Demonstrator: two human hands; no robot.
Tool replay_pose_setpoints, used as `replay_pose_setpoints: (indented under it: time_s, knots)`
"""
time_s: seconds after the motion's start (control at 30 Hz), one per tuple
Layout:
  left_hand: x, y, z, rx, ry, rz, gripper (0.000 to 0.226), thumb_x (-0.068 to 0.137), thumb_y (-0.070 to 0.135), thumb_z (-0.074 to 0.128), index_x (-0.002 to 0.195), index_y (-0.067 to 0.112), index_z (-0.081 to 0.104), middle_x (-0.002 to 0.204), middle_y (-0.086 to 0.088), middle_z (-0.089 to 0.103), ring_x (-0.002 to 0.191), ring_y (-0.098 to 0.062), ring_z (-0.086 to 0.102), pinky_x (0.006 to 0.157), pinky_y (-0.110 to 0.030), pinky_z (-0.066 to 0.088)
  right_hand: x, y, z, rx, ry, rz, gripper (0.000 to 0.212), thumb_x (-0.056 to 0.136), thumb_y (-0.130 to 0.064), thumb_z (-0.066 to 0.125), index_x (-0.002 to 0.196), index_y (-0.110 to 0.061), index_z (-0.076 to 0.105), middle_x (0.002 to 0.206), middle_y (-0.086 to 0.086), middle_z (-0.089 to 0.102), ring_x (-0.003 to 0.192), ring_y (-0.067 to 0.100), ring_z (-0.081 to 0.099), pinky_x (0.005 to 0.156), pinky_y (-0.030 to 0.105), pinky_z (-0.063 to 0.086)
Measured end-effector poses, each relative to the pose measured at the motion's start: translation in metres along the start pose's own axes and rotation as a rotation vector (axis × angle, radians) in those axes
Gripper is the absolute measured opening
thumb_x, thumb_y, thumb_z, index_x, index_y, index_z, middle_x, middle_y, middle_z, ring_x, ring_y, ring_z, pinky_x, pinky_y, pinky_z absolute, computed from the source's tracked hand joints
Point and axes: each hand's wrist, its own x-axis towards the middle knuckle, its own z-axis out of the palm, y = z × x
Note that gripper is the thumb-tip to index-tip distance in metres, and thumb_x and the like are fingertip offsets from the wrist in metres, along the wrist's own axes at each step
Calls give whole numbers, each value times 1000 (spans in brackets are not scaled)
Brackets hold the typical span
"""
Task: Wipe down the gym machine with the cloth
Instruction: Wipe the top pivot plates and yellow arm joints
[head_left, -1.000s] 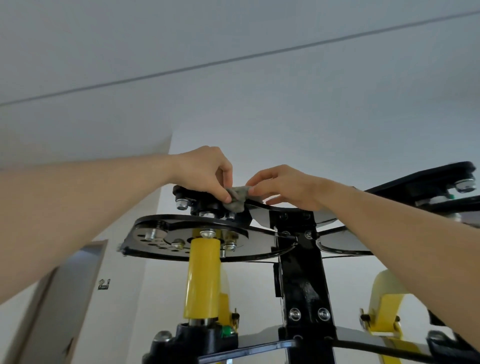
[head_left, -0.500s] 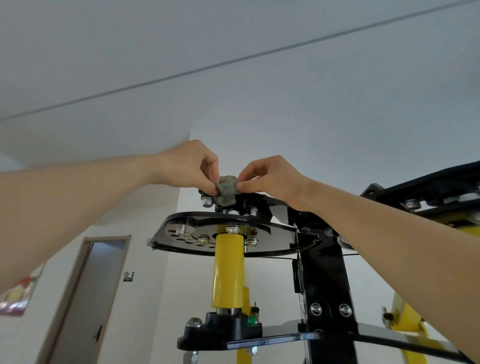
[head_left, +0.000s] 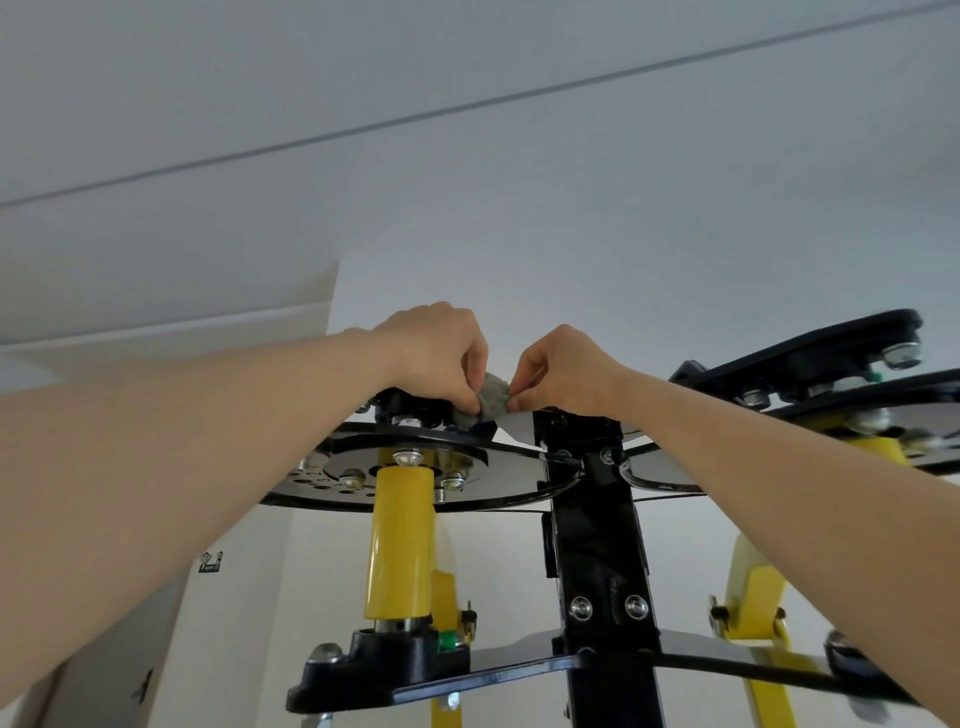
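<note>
A grey cloth (head_left: 491, 397) is held just left of the top of the black post (head_left: 597, 545) of the gym machine (head_left: 395, 670). The cloth is pinched by the curled fingers of the left hand (head_left: 436, 353) and the right hand (head_left: 561, 371), one on each side. A yellow tube (head_left: 400, 540) is seen left of the post.
</note>
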Motion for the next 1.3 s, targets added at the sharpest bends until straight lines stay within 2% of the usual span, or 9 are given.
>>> replay_pose_setpoints:
  time_s: [0.2,0.33,0.43,0.57,0.73,0.83,1.07,1.23,1.3]
  knots:
    - [32,25,24,15,-54,23,21,69,33,90,82,30,74,92,16,70,90,-10,64,72,-29,50,-5,25,-13,-234,-30,83,21,70,-19,89,62,-27,71,70,-9,70,76,13,69,68,23,55]
    - [47,42,39,29,-62,61,17,76,30,85,92,32,80,100,14,71,92,-11,62,71,-27,48,-12,33,-28,-455,-66,92,13,71,-21,86,68,-25,74,73,-7,70,73,15,67,65,26,53]
    - [56,55,48,19,-38,98,16,82,29,80,97,33,81,103,14,72,90,-11,60,66,-25,42,-14,36,-44,-592,-116,98,21,74,-22,85,64,-26,68,73,-9,67,75,16,66,66,26,50]
    - [67,71,60,-60,6,109,15,82,29,79,97,33,80,104,14,73,96,-13,64,79,-30,52,-20,39,-64,-692,-149,103,24,74,-24,88,64,-28,66,75,-10,65,79,17,66,71,30,53]
    - [80,93,71,-209,83,117,8,79,30,79,85,35,77,96,15,73,91,-14,67,76,-30,53,-34,38,-90,-759,-161,76,14,77,-25,86,73,-22,73,80,-8,69,80,17,67,77,33,57]
    - [84,102,74,-346,105,154,14,80,30,78,75,40,70,86,20,69,91,-10,66,83,-35,56,-42,38,-108,-775,-167,90,12,77,-25,86,74,-21,75,79,-7,70,80,15,67,76,32,57]
    - [85,127,70,-708,182,271,12,84,23,77,84,33,71,90,14,73,92,-5,68,92,-31,54,-74,28,-158,-758,-143,68,7,79,-19,83,77,-17,77,82,-8,73,83,11,66,78,27,51]
    - [85,157,65,-843,285,334,10,83,24,81,83,29,73,86,13,74,87,-5,70,88,-32,57,-103,30,-193,-673,-73,115,6,78,-17,84,79,-15,79,78,-13,73,73,-4,65,71,10,48]
    - [86,171,62,-876,327,358,9,82,24,83,83,25,74,85,13,74,84,-4,70,85,-29,58,-113,31,-206,-644,-40,139,6,78,-16,85,79,-15,79,77,-12,74,74,-3,67,70,10,49]
